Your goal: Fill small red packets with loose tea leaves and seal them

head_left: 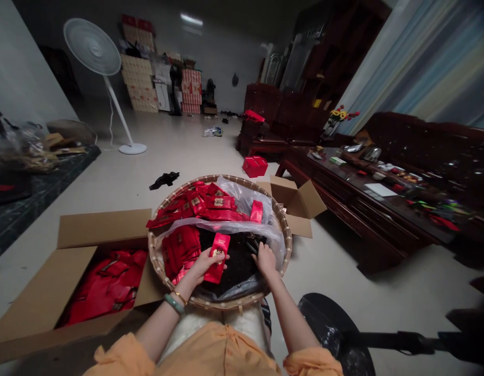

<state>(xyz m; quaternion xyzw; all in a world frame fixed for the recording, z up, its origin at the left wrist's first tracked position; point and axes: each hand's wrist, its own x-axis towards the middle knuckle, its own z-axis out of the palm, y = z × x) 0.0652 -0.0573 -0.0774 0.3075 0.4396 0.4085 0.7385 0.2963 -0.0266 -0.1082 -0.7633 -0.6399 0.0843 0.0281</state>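
Note:
My left hand (204,265) is closed around a red foil packet (220,241), held upright over the basket. My right hand (266,257) grips a thin dark tool (251,247); its far end is lost against the dark loose material, which looks like tea leaves (236,263). Both hands are inside the rim of a round woven bamboo basket (287,245) on my lap. Clear plastic sheeting (242,225) lies across its middle. Behind the sheeting is a heap of red packets (216,202), and a stack of flat red packets (181,248) sits left of the leaves.
On the left stands an open cardboard box (34,297) full of red packets. Another open carton (295,201) is beyond the basket's right rim, near a dark wooden table (344,183). A round black stool (324,318) is at my right. A white fan (118,109) stands further back.

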